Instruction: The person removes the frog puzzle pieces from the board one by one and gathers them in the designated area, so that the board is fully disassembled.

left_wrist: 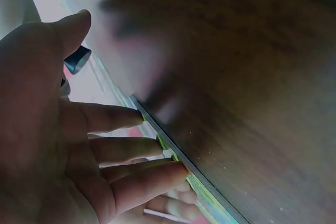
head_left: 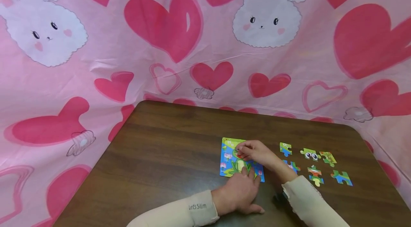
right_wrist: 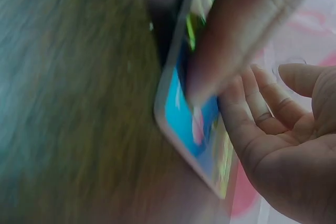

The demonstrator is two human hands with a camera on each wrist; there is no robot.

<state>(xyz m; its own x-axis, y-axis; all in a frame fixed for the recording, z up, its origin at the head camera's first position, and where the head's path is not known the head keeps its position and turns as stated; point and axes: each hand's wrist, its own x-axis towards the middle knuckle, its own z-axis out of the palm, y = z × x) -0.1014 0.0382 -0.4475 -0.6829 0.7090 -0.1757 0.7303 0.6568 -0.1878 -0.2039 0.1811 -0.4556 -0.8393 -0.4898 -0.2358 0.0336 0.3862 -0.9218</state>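
Note:
A square frog picture board [head_left: 224,170], blue with pink flowers and a yellow-green top, lies right of the table's middle. My left hand [head_left: 239,192] rests palm down at its near side. The straight fingers touch the edge, and the thumb sticks out to the right. In the left wrist view, the left fingertips [left_wrist: 177,174] meet the board's rim. From the right, my right hand [head_left: 259,153] reaches over the board, fingers bent and tips close together above the frog's head. I cannot tell whether they hold anything. Right of it lie several loose jigsaw pieces [head_left: 310,154].
The brown wooden table [head_left: 154,155] runs to a curtain [head_left: 179,77] with hearts and rabbits along its back and sides. Among the loose pieces are one with eyes, one with a red mouth [head_left: 314,171] and a blue-green one [head_left: 341,178] farthest right.

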